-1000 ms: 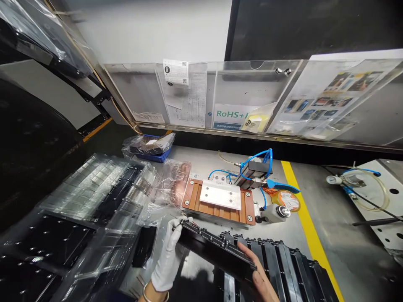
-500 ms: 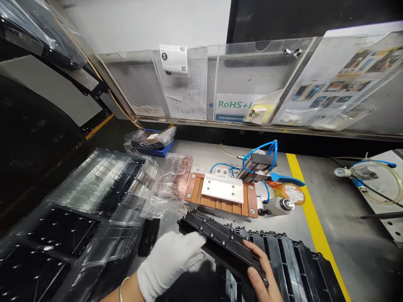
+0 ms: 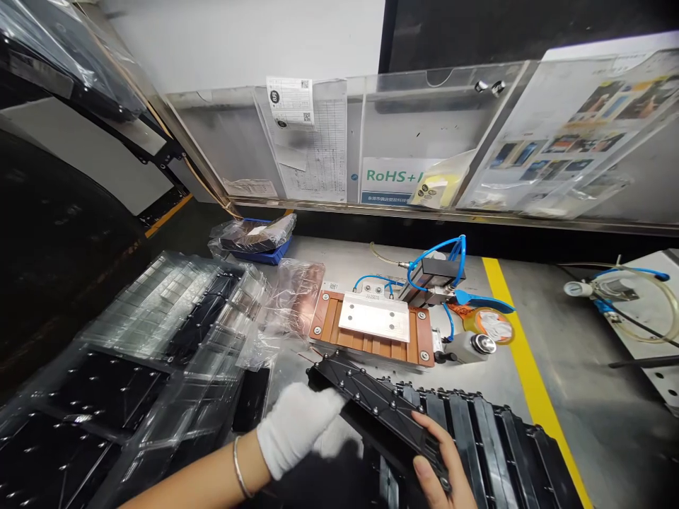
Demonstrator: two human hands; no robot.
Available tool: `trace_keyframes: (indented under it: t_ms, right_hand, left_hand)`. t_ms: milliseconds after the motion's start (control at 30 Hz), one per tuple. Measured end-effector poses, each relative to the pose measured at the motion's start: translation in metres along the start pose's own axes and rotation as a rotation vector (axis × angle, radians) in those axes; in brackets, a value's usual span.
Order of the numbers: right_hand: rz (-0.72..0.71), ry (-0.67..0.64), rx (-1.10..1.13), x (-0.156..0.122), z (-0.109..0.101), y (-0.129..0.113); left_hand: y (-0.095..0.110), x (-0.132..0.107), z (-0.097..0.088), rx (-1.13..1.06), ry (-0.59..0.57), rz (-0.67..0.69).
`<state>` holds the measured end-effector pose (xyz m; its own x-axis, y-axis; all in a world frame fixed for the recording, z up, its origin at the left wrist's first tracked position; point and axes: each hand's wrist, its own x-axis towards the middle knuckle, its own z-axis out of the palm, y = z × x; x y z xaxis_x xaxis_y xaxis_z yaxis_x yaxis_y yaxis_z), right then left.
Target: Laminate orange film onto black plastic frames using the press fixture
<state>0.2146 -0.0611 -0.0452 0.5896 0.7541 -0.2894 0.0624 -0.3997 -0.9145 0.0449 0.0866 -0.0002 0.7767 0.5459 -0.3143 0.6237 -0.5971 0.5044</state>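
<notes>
A long black plastic housing (image 3: pixel 371 396), with small shiny studs and ribs along its top, is held at a slant over the front of the bench. My right hand (image 3: pixel 443 459), bare, grips its near right end, thumb on the near side and fingers over the far edge. My left hand (image 3: pixel 300 428), in a white glove, is closed against the near side by the left end. Its fingertips are partly hidden, and I cannot make out what they pinch. Beneath and to the right lie several similar black housings (image 3: pixel 493 431) in a row.
Behind the housing stands a brown fixture (image 3: pixel 329 322) with a white plate (image 3: pixel 374 318) and blue air hoses (image 3: pixel 438 244). A tape roll (image 3: pixel 485 325) and a metal-capped bottle (image 3: pixel 477 348) sit beside it. Clear trays (image 3: pixel 153 304) with black parts fill the left. A blue bin (image 3: pixel 276 252) stands behind.
My left hand has moved a little right and up along the near side of the housing, its fingers more curled. The housing has shifted slightly right, still in my right hand.
</notes>
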Motion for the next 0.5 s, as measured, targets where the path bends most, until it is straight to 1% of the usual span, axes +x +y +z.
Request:
trace_keyframes:
  t_ms: [100,167,233,333,433,500]
  right_hand:
    - [-0.003,-0.003,0.001,0.002,-0.002,0.0]
    - [0.0,-0.006,0.02,0.004,0.0,0.0]
    - [0.035,-0.01,0.042,0.005,0.003,-0.001]
    - [0.138,-0.032,0.05,0.005,0.007,-0.001]
    - [0.191,-0.051,0.062,0.002,0.012,0.0]
    - [0.182,-0.057,0.096,-0.001,0.015,0.001]
  left_hand:
    - [-0.021,0.0,-0.01,0.153,-0.045,-0.144]
    - [-0.026,0.001,-0.014,0.293,-0.094,-0.175]
    - [-0.024,0.001,-0.014,0.418,-0.085,-0.146]
    - [-0.019,0.001,-0.009,0.531,-0.02,-0.073]
    - [-0.017,0.001,-0.001,0.52,-0.051,-0.015]
    - [-0.017,0.003,0.004,0.448,-0.029,0.026]
